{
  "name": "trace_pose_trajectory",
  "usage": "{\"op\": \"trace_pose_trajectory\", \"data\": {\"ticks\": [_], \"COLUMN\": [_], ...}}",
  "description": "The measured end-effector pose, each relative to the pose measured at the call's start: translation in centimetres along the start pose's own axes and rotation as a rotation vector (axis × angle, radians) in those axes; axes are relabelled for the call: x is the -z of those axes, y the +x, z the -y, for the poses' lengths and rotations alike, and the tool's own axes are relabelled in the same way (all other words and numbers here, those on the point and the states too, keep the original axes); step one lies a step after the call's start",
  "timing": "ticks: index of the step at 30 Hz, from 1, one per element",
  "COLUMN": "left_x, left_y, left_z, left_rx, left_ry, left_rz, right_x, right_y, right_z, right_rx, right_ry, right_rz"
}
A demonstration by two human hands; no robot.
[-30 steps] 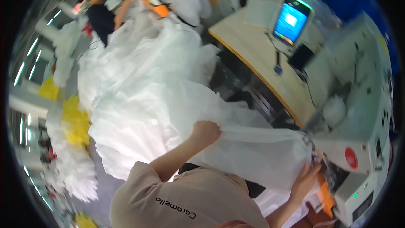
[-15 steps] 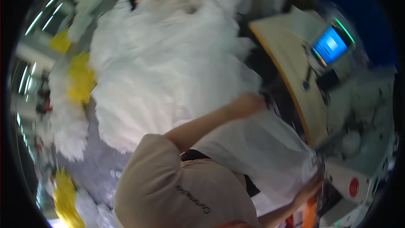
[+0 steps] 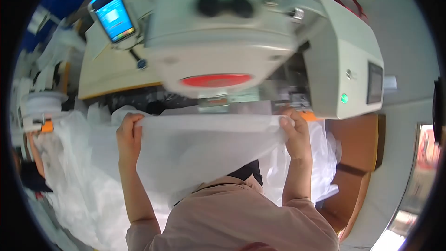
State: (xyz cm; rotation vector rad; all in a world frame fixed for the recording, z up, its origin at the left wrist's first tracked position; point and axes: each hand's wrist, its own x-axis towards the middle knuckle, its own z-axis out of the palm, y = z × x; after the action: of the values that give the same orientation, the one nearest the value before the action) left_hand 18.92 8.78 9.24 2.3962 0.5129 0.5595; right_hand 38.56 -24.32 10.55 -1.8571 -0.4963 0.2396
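A sheet of thin white fabric (image 3: 186, 153) is stretched between my two hands, its upper edge running nearly straight across. My left hand (image 3: 128, 135) pinches that edge on the left. On the right, my right hand (image 3: 296, 135) grips the same edge, thumb pressed on top. Directly beyond the edge stands a large pale machine head (image 3: 218, 56) with a red oval on its front. Its small metal working part (image 3: 213, 104) sits just over the fabric's far edge; whether they touch, I cannot tell.
A control box (image 3: 344, 65) with a green-lit button and dark screen stands at right. At far left are a wooden table (image 3: 107, 76), a lit screen panel (image 3: 114, 18) and another person's arm (image 3: 36, 155). White fabric heaps (image 3: 69, 186) lie at left; a brown box (image 3: 355, 158) stands at right.
My view has swung right from the big fabric heap to the machine. My right hand stays on the fabric; my left hand has come to its edge, which is now held taut between both.
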Motion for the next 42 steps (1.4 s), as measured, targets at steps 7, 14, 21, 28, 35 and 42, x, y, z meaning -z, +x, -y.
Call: {"op": "trace_pose_trajectory", "data": {"ticks": [7,14,21,28,35,42], "left_x": [-5.0,-7.8,2.2,8.2,-4.6,4.3], "left_y": [2.3,2.0,-7.5,-19.5,1.6,-15.3], "left_z": [-1.5,-2.0,9.9,25.6,20.4,15.8], "left_rx": [-0.292,-0.319,0.193,1.014,0.476,0.202], "left_ry": [0.168,0.248,0.001,0.54,-0.488,0.391], "left_rz": [0.065,-0.177,0.148,-0.37,-0.799,-0.355], "right_x": [1.7,3.5,0.5,-8.3,-13.1,-12.7], "right_y": [0.3,1.7,-0.7,-7.5,-11.4,-10.5], "right_z": [-2.6,-7.3,-1.2,-1.2,-10.0,-16.1], "right_rx": [0.061,0.138,0.5,0.769,0.505,0.426], "right_ry": [-1.041,-1.06,-1.118,-1.12,-0.648,-0.932], "right_rz": [-0.351,-0.459,-0.492,0.194,0.467,0.091]}}
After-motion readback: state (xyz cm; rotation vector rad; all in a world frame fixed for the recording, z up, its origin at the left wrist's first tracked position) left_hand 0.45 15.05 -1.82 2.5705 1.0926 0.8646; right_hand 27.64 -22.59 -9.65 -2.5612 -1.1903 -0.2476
